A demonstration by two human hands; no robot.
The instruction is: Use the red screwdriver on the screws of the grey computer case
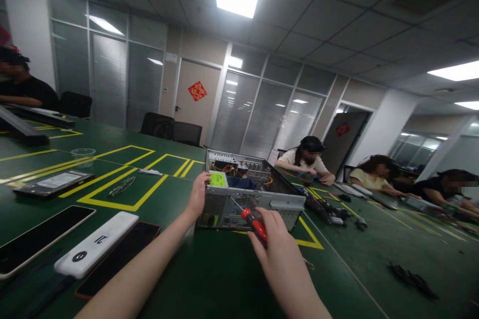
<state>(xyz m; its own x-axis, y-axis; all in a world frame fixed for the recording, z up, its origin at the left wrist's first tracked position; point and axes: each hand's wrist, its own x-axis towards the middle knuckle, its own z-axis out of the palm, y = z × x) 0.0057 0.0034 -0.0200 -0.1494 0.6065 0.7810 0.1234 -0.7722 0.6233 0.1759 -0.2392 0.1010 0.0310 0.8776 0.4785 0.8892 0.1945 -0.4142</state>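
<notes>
An opened desktop computer case (277, 199) lies on the green table, its rear panel turned toward me and wires and parts showing inside. My right hand (279, 244) is wrapped round a red and black screwdriver (258, 229), whose shaft points at the rear panel. Whether its tip sits in a screw is too small to tell. At the case's left rear corner, my left hand (199, 193) grips the top edge beside a box with a yellow-green label (217, 179). Part of its fingers is hidden behind the metal.
Left of the case lie a hard drive (54, 183), a white power bank (99, 244), two dark phones (45, 239) and a clear plastic cup (83, 156). On the right are black cables (411, 279) and a bundle of parts (325, 209). Several people sit around the table.
</notes>
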